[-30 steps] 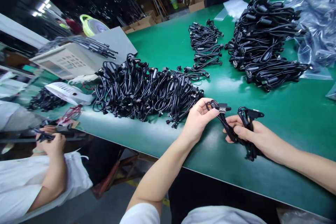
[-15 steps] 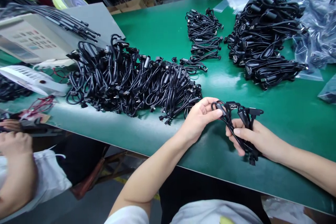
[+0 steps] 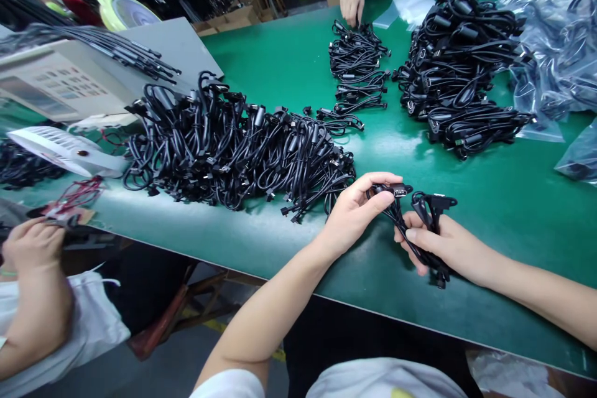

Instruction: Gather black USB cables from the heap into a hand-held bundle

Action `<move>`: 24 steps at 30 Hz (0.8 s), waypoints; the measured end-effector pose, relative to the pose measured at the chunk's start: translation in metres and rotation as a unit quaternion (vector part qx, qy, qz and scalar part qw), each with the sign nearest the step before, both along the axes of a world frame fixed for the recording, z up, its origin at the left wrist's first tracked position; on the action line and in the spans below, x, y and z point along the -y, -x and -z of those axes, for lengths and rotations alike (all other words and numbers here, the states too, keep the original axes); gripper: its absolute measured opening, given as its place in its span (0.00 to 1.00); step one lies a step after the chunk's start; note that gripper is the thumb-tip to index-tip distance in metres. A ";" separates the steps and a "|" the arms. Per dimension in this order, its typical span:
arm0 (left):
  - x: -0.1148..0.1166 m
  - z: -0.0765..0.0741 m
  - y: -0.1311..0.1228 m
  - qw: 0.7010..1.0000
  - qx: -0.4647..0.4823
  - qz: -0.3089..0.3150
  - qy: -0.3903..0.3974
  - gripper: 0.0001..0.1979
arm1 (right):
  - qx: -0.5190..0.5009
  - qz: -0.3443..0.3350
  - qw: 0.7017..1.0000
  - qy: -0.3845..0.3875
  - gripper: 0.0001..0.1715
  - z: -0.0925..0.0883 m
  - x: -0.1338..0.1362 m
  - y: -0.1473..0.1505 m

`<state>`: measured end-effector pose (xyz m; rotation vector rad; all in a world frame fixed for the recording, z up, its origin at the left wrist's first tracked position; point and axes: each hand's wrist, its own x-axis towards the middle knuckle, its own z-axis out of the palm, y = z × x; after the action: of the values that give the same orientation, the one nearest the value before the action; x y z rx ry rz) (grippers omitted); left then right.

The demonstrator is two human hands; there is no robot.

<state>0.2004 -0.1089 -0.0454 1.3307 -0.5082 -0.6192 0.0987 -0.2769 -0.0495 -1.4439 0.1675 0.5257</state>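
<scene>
My left hand (image 3: 361,208) pinches one end of a bundled black cable (image 3: 395,214), just below a connector with a metal port. Lower down, my right hand (image 3: 433,242) is closed around black cables (image 3: 426,256), including the far end of that bundle. A second connector with a flat tab (image 3: 439,201) sticks up above my right fingers. Both hands are over the front part of the green table. Left of my left hand lies a long heap of bundled black cables (image 3: 233,149). How many bundles I hold is hidden by my fingers.
Smaller cable stacks lie on the green table (image 3: 275,53): one at the back (image 3: 357,56), a taller one at right (image 3: 459,68) beside clear plastic bags (image 3: 555,56). A white fan (image 3: 69,149) and a boxy device (image 3: 60,81) stand left. A co-worker sits at left.
A co-worker's hand has reached in from the back onto the small cable stack. My left fingers have shifted close under the connector they pinch. The view has moved slightly.
</scene>
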 end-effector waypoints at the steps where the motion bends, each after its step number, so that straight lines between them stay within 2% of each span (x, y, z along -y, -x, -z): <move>1: 0.000 0.000 0.000 1.000 0.009 -0.001 -0.003 0.12 | 0.005 -0.004 1.000 0.011 0.15 0.000 -0.001 0.001; 8: -0.001 0.004 -0.001 1.000 0.004 -0.005 0.000 0.13 | 0.022 -0.013 0.999 0.030 0.15 0.004 -0.002 0.003; 15: -0.001 0.003 -0.001 1.000 0.001 -0.014 -0.012 0.12 | 0.032 -0.003 0.999 0.019 0.16 0.001 -0.002 0.003; 18: -0.001 0.000 0.000 1.000 0.002 -0.002 -0.028 0.13 | 0.021 0.020 0.999 -0.029 0.18 0.002 -0.001 0.002; 22: 0.000 -0.003 0.003 0.996 0.017 0.060 -0.058 0.13 | -0.009 0.078 0.992 -0.102 0.19 0.007 0.001 0.000; 24: 0.001 -0.001 0.005 0.997 0.034 0.047 -0.049 0.13 | -0.018 0.106 0.985 -0.135 0.16 0.009 0.003 -0.003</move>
<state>0.1949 -0.1104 -0.0440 1.4311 -0.6052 -0.6856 0.1014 -0.2796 -0.0582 -1.1369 0.2650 0.3840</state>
